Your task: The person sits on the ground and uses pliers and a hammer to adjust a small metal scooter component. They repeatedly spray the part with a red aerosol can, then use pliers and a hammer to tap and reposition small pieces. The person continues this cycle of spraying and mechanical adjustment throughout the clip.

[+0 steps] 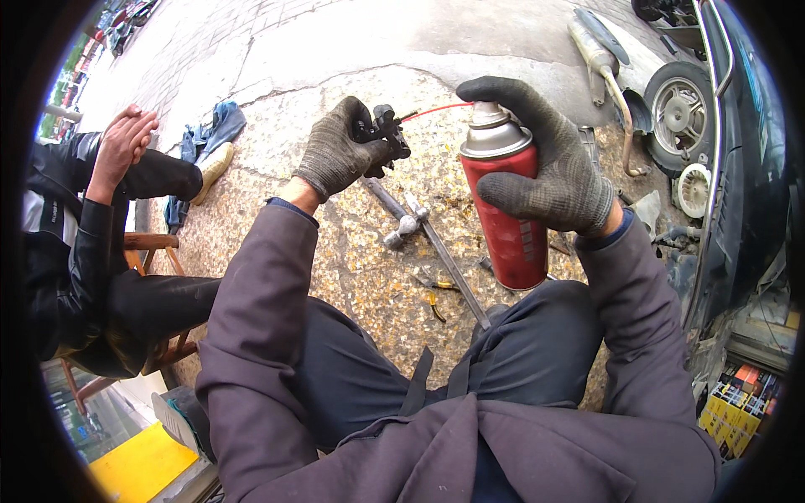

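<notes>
My left hand (340,151), in a dark grey work glove, is closed around a small black mechanical part (386,136) with an irregular shape; its exact kind I cannot make out. A red spray can (508,210) with a silver top stands upright in the grip of my gloved right hand (553,159). My right forefinger lies over the can's nozzle. From there a thin red straw (436,110) runs left, its end close to the black part. Whether any spray comes out does not show.
On the speckled ground lie a hammer (401,231), a long metal bar (449,267) and yellow-handled pliers (436,303). To the right are an exhaust pipe (597,54), a wheel (677,113) and boxes (738,407). A seated person (92,251) is at the left, hands together.
</notes>
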A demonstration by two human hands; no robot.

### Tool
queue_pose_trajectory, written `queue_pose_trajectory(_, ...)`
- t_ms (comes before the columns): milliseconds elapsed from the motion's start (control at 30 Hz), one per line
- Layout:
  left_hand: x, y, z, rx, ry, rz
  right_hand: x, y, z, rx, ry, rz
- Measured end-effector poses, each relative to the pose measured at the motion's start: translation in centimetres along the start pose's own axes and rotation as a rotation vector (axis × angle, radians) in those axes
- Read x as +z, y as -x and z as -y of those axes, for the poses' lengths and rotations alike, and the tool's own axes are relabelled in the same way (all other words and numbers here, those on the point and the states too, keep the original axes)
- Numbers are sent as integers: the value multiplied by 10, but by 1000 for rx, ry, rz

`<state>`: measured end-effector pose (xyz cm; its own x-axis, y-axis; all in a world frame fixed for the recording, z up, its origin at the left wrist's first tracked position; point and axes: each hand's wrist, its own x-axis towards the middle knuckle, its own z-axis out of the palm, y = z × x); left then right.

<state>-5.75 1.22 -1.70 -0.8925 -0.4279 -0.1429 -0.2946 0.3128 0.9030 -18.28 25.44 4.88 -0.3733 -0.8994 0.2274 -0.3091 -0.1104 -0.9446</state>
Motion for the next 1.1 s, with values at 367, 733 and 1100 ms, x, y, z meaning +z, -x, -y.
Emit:
queue_pose_trajectory(367, -7, 4, 2, 41, 52, 9, 19, -12, -4, -22, 4, 7)
queue_pose_trajectory(733, -12, -4, 21, 144, 35, -27, 17, -12, 2, -108, 53, -12)
queue_pose_trajectory(1100, -11, -2, 19, 140, 184, 17, 23, -10, 3, -33, 8, 10)
